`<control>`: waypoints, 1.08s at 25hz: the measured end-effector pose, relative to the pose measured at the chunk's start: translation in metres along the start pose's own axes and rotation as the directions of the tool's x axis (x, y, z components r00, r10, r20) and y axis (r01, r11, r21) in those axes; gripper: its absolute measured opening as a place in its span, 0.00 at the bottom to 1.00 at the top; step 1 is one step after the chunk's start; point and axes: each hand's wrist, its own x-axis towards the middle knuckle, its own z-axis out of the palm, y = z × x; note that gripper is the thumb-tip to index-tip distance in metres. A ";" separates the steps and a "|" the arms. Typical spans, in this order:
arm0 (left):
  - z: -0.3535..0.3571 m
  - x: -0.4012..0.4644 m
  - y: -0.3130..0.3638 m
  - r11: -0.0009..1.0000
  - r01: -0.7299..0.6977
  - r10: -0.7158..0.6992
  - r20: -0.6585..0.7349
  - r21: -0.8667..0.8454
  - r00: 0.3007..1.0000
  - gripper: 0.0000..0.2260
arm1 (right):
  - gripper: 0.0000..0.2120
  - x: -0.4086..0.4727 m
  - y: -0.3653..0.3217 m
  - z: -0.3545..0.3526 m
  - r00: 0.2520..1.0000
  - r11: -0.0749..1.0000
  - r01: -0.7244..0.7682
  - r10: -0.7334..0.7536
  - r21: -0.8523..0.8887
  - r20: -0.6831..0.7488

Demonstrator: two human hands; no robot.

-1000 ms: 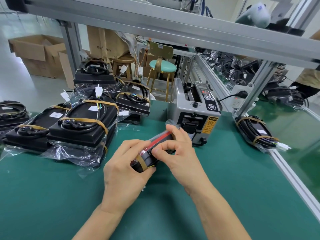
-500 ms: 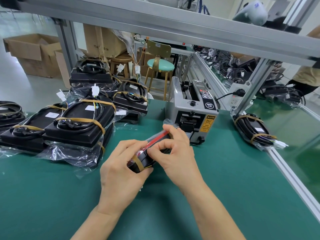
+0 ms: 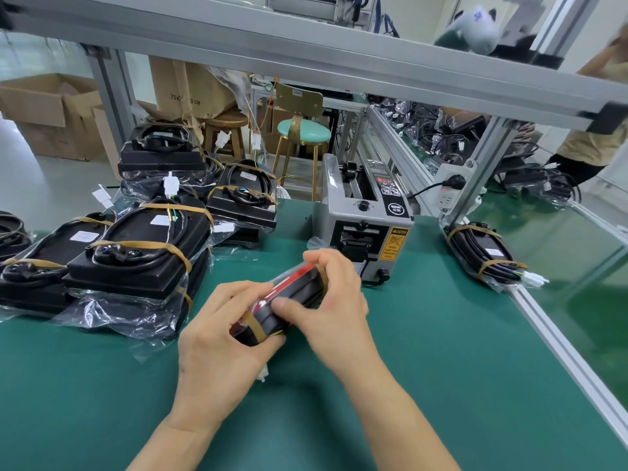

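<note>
Both hands grasp one black rectangular plastic unit with red strip [image 3: 292, 297] above green table [image 3: 441, 351]: left hand [image 3: 221, 338] fingers curled round near end, right hand [image 3: 334, 300] fingers pinching far end.

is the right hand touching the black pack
Touching. The head view shows the right hand curled over the far end of the black pack, thumb on its side.

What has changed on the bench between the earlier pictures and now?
Very little. The right hand has shifted slightly on the black pack. A brown tape band at the pack's far end, hidden before, now shows under its fingers. The left hand still grips the near end. The pack stays between both hands, in front of the tape dispenser. Nothing was let go.
</note>
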 end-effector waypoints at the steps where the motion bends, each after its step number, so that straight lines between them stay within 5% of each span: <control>1: -0.006 0.002 -0.003 1.000 0.011 -0.010 0.016 -0.025 1.000 0.32 | 0.24 0.006 0.007 -0.006 0.999 1.000 -0.007 0.007 0.002 -0.036; 3: -0.021 0.004 -0.009 0.995 0.045 -0.039 0.067 -0.085 0.997 0.34 | 0.22 0.018 0.023 -0.026 0.998 0.994 -0.067 0.068 0.089 -0.008; 6: -0.041 0.009 -0.018 0.987 0.114 -0.094 0.162 -0.116 0.982 0.33 | 0.25 0.031 0.043 -0.044 0.950 0.940 -0.178 0.087 0.289 0.301; 8: -0.048 0.016 -0.017 0.975 0.202 -0.180 0.213 -0.089 0.960 0.32 | 0.21 0.037 0.051 -0.042 0.928 0.907 -0.213 0.070 0.363 0.367; 9: -0.048 0.020 -0.013 0.984 0.180 -0.175 0.215 -0.003 0.961 0.31 | 0.18 0.041 0.053 -0.041 0.930 0.901 -0.215 0.072 0.377 0.360; 11: -0.043 0.030 0.001 0.947 -0.089 0.019 0.223 0.309 0.975 0.28 | 0.15 0.045 0.055 -0.038 0.938 0.900 -0.204 0.066 0.386 0.340; 12: -0.038 0.035 0.008 0.874 -0.240 0.116 0.297 0.423 0.948 0.32 | 0.15 0.046 0.055 -0.037 0.940 0.897 -0.195 0.056 0.397 0.335; 14: -0.027 0.043 0.026 0.770 -0.407 0.092 0.546 0.491 0.833 0.42 | 0.15 0.045 0.054 -0.037 0.937 0.887 -0.207 0.059 0.412 0.344; 17: -0.007 0.049 0.043 0.789 -0.405 -0.075 0.727 0.462 0.683 0.48 | 0.17 0.046 0.053 -0.032 0.929 0.891 -0.252 0.114 0.378 0.352; 21: -0.010 0.059 0.043 0.841 -0.342 -0.132 0.773 0.419 0.621 0.48 | 0.19 0.041 0.048 -0.023 0.949 0.897 -0.225 0.114 0.380 0.294; 23: -0.015 0.065 0.045 0.840 -0.315 -0.158 0.755 0.442 0.637 0.43 | 0.18 0.037 0.046 -0.015 0.966 0.913 -0.183 0.098 0.364 0.239; 27: 0.005 0.066 0.051 0.812 -0.262 -0.078 0.542 0.521 0.837 0.31 | 0.20 0.030 0.046 -0.007 0.973 0.896 -0.185 0.110 0.404 0.201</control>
